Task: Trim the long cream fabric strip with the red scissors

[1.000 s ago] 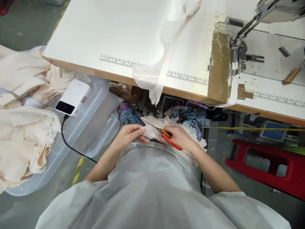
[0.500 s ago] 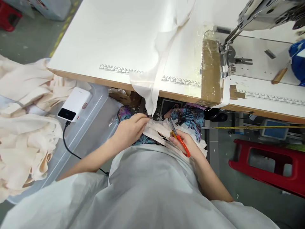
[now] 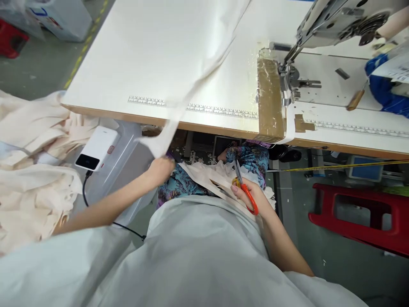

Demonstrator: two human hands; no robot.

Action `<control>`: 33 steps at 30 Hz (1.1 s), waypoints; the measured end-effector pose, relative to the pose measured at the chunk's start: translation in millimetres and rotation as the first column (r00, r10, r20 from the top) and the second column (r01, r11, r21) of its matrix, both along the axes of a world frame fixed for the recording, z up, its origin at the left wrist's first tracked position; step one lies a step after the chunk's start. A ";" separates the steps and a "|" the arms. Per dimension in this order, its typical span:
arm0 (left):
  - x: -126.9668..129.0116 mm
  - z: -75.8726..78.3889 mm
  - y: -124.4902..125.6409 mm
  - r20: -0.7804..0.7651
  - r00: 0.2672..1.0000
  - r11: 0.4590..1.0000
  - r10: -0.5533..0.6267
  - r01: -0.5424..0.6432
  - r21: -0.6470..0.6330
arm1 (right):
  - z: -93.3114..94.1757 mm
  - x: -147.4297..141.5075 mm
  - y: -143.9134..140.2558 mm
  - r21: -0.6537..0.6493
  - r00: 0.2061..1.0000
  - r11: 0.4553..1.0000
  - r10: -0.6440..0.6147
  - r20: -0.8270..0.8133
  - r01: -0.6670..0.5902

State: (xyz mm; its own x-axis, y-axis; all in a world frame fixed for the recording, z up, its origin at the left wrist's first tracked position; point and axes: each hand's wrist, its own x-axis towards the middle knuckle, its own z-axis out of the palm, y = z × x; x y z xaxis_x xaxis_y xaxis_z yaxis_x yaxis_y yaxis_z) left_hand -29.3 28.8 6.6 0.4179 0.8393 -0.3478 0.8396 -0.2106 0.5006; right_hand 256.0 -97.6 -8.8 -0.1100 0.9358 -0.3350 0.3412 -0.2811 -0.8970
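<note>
Below the table edge, left hand (image 3: 159, 168) grips 1 fabric strip (image 3: 191, 91), right hand (image 3: 251, 196) 1 scissors (image 3: 244, 189).

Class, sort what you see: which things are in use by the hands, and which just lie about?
In use: left hand pulling long cream fabric strip; right hand holding orange-handled scissors.

Lying about: white power bank, red plastic stool, grey sewing machine.

Garment sewing workshop, industrial sewing machine (image 3: 322, 25), ruler-marked worktable (image 3: 153, 55), fabric heaps (image 3: 28, 179)
</note>
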 end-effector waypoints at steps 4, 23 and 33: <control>-26.5 -10.2 -36.3 0.090 0.990 0.983 0.112 -0.096 -0.157 | -5.4 3.2 0.5 -0.108 0.994 0.988 0.105 -0.013 -0.106; 45.3 23.2 -50.9 0.484 0.576 0.609 0.659 -0.031 -0.793 | 19.7 -6.1 40.8 -0.152 0.847 0.841 0.530 0.046 -0.519; 40.1 18.2 -47.3 0.491 0.596 0.626 0.636 -0.025 -0.779 | 23.0 -8.9 46.2 -0.151 0.818 0.829 0.557 0.144 -0.539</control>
